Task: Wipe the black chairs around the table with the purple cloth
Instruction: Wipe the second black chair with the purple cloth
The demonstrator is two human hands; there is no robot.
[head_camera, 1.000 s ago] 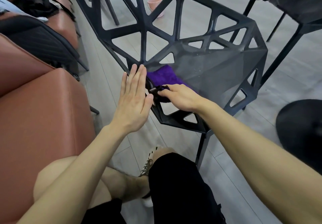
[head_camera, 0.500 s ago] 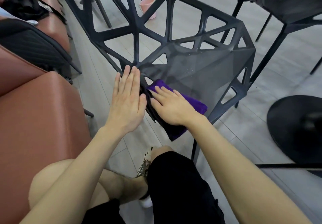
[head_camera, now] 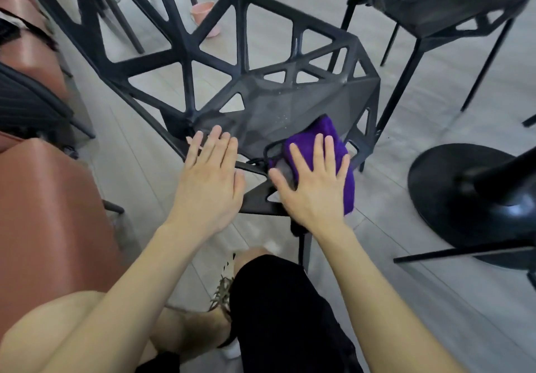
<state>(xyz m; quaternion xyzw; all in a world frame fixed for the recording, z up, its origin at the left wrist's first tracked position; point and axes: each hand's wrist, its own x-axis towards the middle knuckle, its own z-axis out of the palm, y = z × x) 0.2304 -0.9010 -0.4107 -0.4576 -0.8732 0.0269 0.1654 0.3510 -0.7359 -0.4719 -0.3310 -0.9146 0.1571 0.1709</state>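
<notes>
So our right hand [head_camera: 316, 187] is lying flat with the fingers straight and spread, not gripping anything, just pressing down on the purple cloth [head_camera: 326, 132]. The cloth is sitting at the near right corner of the black chair [head_camera: 261, 111] seat, and part of it is hanging over the seat's near edge beside our wrist. Our left hand [head_camera: 208, 181] is also flat and relaxed, fingers straight and close together, resting on the near left edge of the same seat, just beside the right hand but not touching the cloth. We're seeing the chair's open triangle-pattern back rising off the far edge of the seat. Further out, a second black chair [head_camera: 452, 10] is standing at the top right, well apart from ours, and a round black table base [head_camera: 464, 198] is sitting on the grey floor [head_camera: 435, 314] to the right. A brown padded seat [head_camera: 49, 213] is filling the left side, and a pink bucket [head_camera: 206, 16] is showing through the chair back. Our knee in black shorts is poking in at the bottom.
</notes>
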